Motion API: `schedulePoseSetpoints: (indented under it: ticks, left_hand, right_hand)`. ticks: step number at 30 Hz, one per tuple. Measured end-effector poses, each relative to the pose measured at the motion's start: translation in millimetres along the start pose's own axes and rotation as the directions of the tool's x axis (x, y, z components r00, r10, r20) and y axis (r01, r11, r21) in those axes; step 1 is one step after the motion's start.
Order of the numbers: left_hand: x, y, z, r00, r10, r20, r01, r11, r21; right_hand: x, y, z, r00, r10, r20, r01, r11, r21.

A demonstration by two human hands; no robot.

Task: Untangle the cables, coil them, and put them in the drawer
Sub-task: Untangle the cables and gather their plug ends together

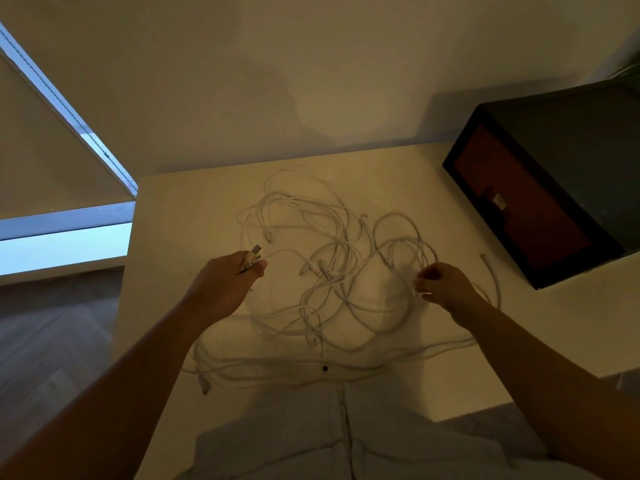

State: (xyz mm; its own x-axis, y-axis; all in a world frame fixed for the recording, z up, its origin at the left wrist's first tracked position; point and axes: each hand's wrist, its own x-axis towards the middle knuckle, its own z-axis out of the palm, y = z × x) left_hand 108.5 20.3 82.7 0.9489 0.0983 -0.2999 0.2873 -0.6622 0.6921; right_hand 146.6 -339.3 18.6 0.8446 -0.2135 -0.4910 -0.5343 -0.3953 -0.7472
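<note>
Nearest, a grey zipped top (343, 445) against the near edge of the pale table (166, 216). Just beyond, left hand (225, 282) curled round a small bunch of plug ends (254, 255), with one metal connector poking out past the fingers. Right hand (441, 284) pinching a single white strand between thumb and fingertips. Between the two grips, and spilling back toward the body beneath them, the white cables (329, 271): one loose sprawl of crossing loops, none coiled. Looks like the untangling step, early on. Probably calls next for drawing the gripped ends away from the right-hand pinch and easing one line clear of the loops. Likely snag: crossings midway between the hands cinching tight under a hard pull. Outward and beyond the right hand, well apart, a dark drawer box (540, 188) with a red front, seemingly closed, so needing opening before stowing. Out past the left hand, off the table, a window (62, 251).
</note>
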Motion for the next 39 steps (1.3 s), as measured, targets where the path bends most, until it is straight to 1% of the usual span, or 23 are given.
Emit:
schedulePoseSetpoints:
  ticks: [2, 4, 6, 7, 8, 10, 11, 13, 15, 19, 21, 25, 28, 33, 39]
  left_hand:
    - [2, 0, 1, 1.000, 0.005, 0.008, -0.004, 1.000, -0.006]
    - [3, 0, 2, 1.000, 0.007, 0.014, -0.007, 1.000, -0.008]
    - [4, -1, 2, 1.000, 0.003, 0.015, -0.003, 1.000, -0.015]
    - [5, 0, 3, 1.000, 0.003, 0.018, -0.003, 1.000, -0.015]
    - [5, 0, 2, 1.000, 0.006, 0.022, -0.005, 1.000, -0.012]
    - [5, 1, 2, 1.000, 0.010, 0.026, -0.009, 1.000, -0.019]
    - [5, 2, 2, 1.000, 0.009, 0.025, -0.009, 1.000, -0.029]
    - [5, 2, 3, 1.000, 0.009, 0.024, -0.008, 0.999, -0.047]
    - [5, 2, 4, 1.000, 0.009, 0.028, -0.007, 0.999, -0.044]
    - [6, 1, 5, 0.999, 0.001, 0.037, 0.000, 0.999, -0.042]
    - [6, 1, 5, 0.999, -0.006, 0.039, 0.008, 0.999, -0.054]
    - [6, -1, 4, 0.999, -0.003, 0.035, 0.004, 0.999, -0.032]
    - [7, -4, 3, 1.000, -0.009, 0.027, 0.010, 0.999, -0.038]
    - [9, -7, 3, 1.000, -0.015, 0.016, 0.015, 0.999, -0.037]
    - [9, -5, 5, 0.999, -0.039, 0.012, 0.039, 0.997, -0.066]
  right_hand:
    - [0, 2, 6, 0.999, 0.010, -0.048, -0.009, 1.000, 0.021]
    - [0, 2, 9, 0.999, 0.022, -0.045, -0.018, 0.996, 0.090]
    - [0, -1, 10, 1.000, -0.019, -0.025, 0.023, 0.988, 0.150]
    - [1, -3, 11, 0.998, -0.051, -0.028, 0.055, 0.989, 0.139]
    - [2, -5, 11, 0.995, -0.083, -0.048, 0.087, 0.993, 0.083]
    - [5, -9, 10, 0.984, -0.141, -0.110, 0.124, 0.981, -0.150]
    - [8, -11, 10, 0.975, -0.182, -0.129, 0.143, 0.953, -0.268]
    - [15, -11, 11, 0.957, -0.274, -0.097, 0.209, 0.879, -0.428]
    - [21, -13, 17, 0.939, -0.343, -0.023, 0.284, 0.814, -0.506]
    - [31, -22, 32, 0.900, -0.433, 0.052, 0.383, 0.729, -0.567]
    - [36, -27, 38, 0.891, -0.442, 0.102, 0.409, 0.687, -0.601]
    - [51, -34, 44, 0.880, -0.451, 0.149, 0.432, 0.629, -0.646]
    - [63, -38, 46, 0.888, -0.410, 0.208, 0.432, 0.591, -0.681]
    - [71, -44, 45, 0.907, -0.346, 0.240, 0.408, 0.577, -0.708]
    - [72, -44, 44, 0.905, -0.338, 0.258, 0.411, 0.538, -0.736]
